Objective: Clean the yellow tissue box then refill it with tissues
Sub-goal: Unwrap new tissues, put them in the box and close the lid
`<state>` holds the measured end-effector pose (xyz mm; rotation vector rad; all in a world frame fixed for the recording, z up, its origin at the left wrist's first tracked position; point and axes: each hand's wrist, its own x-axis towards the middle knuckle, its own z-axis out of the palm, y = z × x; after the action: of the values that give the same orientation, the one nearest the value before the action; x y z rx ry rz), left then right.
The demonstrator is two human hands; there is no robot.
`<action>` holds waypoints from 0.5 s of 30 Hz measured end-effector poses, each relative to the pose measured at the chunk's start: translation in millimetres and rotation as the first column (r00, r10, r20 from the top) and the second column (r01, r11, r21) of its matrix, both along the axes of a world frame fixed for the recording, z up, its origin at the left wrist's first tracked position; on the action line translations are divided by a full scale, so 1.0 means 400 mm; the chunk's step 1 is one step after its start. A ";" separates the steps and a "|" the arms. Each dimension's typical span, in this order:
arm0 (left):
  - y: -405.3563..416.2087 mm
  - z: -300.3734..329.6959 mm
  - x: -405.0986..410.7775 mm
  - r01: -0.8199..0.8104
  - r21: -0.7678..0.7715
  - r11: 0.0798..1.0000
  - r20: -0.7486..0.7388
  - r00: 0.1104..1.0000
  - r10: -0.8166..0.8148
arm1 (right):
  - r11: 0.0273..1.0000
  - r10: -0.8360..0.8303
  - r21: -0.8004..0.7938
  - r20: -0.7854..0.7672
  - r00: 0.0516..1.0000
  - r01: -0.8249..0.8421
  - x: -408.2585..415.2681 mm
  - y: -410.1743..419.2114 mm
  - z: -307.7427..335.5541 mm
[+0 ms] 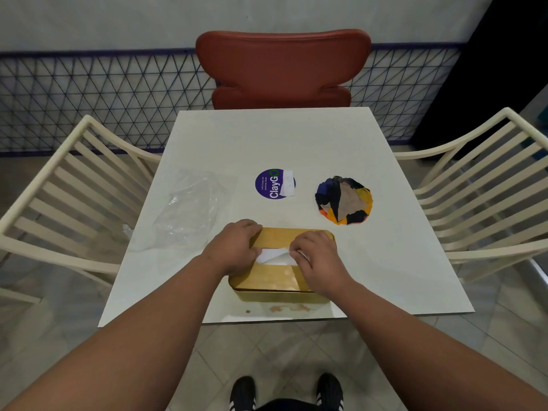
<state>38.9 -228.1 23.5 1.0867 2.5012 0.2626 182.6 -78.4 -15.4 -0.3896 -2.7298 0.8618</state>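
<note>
Yellow tissue box (pixel 275 280): low centre of the frame, lying flat on the white counter (pixel 296 137) near its front edge, under both hands. Left hand (pixel 234 247): grip curled over the box's upper-left corner, holding it. Right hand (pixel 317 259): fingertips pinching the white tissue (pixel 274 256) that shows at the slot in the lid, between the two hands. Clear plastic bag (pixel 189 209): left of the box. Round purple sticker (pixel 274 183) and multicoloured rag (pixel 344 200): above the box, mid-frame.
</note>
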 end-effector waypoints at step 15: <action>-0.009 -0.005 -0.017 -0.002 0.024 1.000 0.052 0.999 0.001 | 0.999 0.039 0.033 0.076 0.996 -0.042 0.002 0.007 0.022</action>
<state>32.0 -231.9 21.3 1.0734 2.4592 0.3184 183.6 -75.6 -6.4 -0.3685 -2.8268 0.8256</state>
